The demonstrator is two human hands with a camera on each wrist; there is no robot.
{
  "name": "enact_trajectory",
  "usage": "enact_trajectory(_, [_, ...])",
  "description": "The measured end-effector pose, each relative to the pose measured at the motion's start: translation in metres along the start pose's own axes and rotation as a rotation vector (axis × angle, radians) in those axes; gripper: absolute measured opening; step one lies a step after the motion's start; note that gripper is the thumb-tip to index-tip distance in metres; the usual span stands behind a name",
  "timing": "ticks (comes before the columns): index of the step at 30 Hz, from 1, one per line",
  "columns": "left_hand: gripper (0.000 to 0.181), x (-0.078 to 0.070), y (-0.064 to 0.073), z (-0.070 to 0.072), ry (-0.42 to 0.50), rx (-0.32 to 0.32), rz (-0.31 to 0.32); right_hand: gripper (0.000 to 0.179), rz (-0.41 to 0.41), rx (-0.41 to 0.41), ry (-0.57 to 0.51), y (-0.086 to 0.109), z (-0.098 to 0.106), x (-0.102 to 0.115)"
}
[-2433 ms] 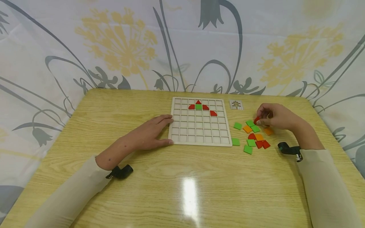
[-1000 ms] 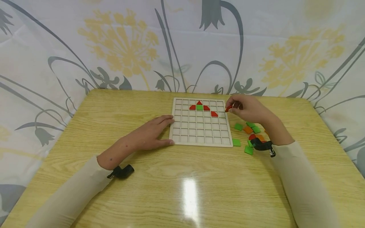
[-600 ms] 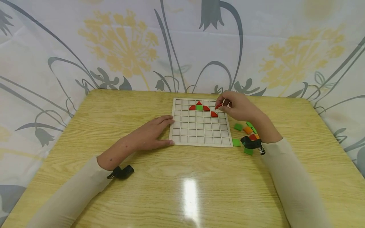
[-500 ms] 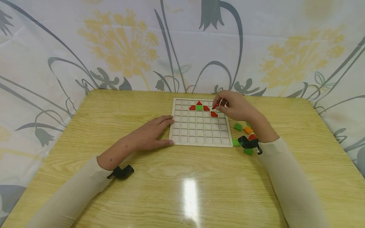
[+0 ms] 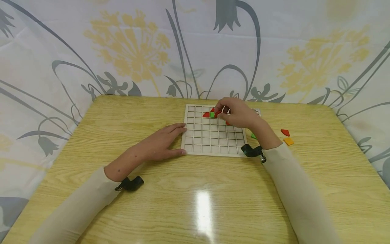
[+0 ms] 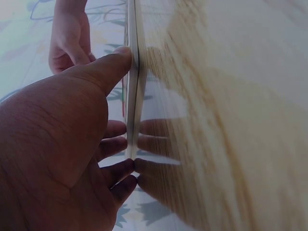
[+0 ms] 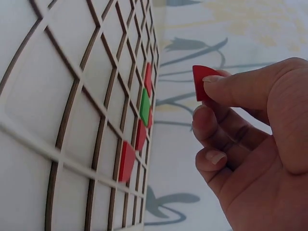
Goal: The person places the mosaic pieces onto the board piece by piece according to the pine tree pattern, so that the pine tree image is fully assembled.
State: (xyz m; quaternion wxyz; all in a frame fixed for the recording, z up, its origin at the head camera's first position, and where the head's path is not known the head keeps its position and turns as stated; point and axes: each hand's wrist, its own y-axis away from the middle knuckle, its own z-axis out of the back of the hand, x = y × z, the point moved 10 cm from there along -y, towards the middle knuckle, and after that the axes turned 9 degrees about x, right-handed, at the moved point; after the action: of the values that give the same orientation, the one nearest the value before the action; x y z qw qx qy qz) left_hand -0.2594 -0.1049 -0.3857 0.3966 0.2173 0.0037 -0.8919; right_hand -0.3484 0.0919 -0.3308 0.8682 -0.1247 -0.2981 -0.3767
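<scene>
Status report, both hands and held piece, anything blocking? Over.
Right hand pinches red piece, clear of grid board. Left hand touches board's left edge. Right hand hides part of board in head view.

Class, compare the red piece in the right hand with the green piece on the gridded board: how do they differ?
Colour: one is red, the other green.
Shape: the red piece has a curved edge; the green piece shows straight edges.
Place: the right hand pinches the red piece clear of the gridded board, while the green piece lies on it.
Shared: both are flat.
</scene>
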Motion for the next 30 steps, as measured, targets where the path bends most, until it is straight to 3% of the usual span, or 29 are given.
enact_trajectory(4, [0.084, -0.001, 0.000, 0.001, 0.001, -0.003, -0.004, 0.013, 0.029, 0.006, -0.001, -0.011, -0.006, 0.009])
enact_trajectory(9, [0.082, -0.001, 0.000, 0.001, 0.005, -0.001, -0.001, 0.012, 0.005, 0.017, 0.000, -0.023, -0.015, 0.014])
enact_trajectory(19, [0.084, 0.001, 0.001, 0.001, 0.006, 0.010, 0.013, 0.010, -0.073, 0.009, -0.033, -0.041, -0.030, 0.010])
enact_trajectory(30, [0.084, 0.000, 0.001, 0.001, -0.003, 0.006, 0.010, 0.016, -0.075, -0.002, -0.023, -0.053, -0.042, 0.007])
